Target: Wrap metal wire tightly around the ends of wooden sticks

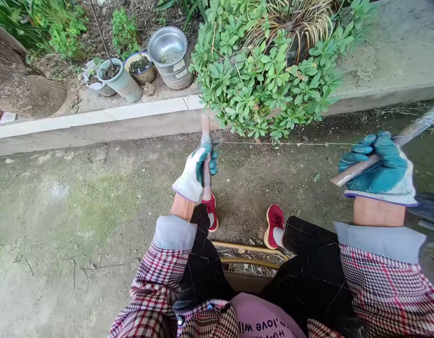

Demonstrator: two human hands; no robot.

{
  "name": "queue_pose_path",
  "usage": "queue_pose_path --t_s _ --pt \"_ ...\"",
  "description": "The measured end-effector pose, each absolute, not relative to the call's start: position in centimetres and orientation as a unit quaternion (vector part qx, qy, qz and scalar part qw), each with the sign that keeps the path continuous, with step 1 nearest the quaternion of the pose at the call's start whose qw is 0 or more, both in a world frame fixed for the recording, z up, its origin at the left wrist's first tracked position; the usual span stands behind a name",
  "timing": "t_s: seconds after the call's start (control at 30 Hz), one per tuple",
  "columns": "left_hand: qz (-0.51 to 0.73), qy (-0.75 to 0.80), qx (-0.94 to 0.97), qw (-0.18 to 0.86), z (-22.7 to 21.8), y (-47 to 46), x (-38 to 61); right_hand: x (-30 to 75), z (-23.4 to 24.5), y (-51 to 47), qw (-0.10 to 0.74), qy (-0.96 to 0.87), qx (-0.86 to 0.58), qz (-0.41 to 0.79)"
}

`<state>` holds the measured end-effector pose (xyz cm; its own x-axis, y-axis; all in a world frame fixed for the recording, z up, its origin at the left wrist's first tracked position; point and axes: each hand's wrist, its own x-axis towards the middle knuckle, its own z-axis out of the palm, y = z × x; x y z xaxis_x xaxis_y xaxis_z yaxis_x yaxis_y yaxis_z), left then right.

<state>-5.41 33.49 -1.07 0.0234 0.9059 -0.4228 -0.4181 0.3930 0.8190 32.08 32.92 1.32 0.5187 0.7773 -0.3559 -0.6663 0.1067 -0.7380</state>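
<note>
Pink cloth printed with dark lettering (264,312) sits closest to the eye, framed by a red, black and white checked jacket (156,277) with turned-back pale cuffs. Beyond it, the person's left hand (195,171), in a white glove with a teal coated palm, is curled firmly round a short brown rod-like stick (207,180), which points away from the body and wears pale windings just past the fist. Well apart, the right hand (384,164), gloved alike, has its fingers wrapped about a second brown stick (355,170) that slants out of view, its far part wound too, though blurred.

Between the two, one thin pale line (301,143) runs nearly straight, passing the lower edge of a bushy green-leaved plant (252,84). Whether it is fastened at the right-hand stick, I can't tell from where I stand.

I'd judge the step in hand to be holding a length of line stretched between the wound sticks. Next, I'd say, both fists need an even pull: if one gave way, the line might slacken or snag in those leaves. Turning either stick would want a rolling wrist and windings kept from slipping.
</note>
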Motion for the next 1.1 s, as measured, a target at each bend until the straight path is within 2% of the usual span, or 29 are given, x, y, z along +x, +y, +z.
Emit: queue_pose_path --t_s 0.43,0.53,0.7,0.77,1.1 --pt "0.468 0.46 0.331 0.678 -0.4 31.7 -4.1 30.1 0.5 33.1 0.713 -0.099 -0.45 0.528" --pt "0.473 0.449 0.391 0.65 -0.1 31.0 -3.5 27.8 0.7 32.2 0.661 -0.144 -0.471 0.566" --pt "0.416 0.481 0.513 0.577 0.1 29.4 -1.0 22.7 1.3 29.7 0.5 -0.281 -0.45 0.684" --pt "0.407 0.484 0.547 0.548 0.0 28.9 -0.4 21.5 1.3 29.1 0.466 -0.31 -0.443 0.7" --pt "0.372 0.422 0.596 0.573 0.5 29.3 -1.8 22.6 1.5 29.3 0.471 -0.347 -0.474 0.658"
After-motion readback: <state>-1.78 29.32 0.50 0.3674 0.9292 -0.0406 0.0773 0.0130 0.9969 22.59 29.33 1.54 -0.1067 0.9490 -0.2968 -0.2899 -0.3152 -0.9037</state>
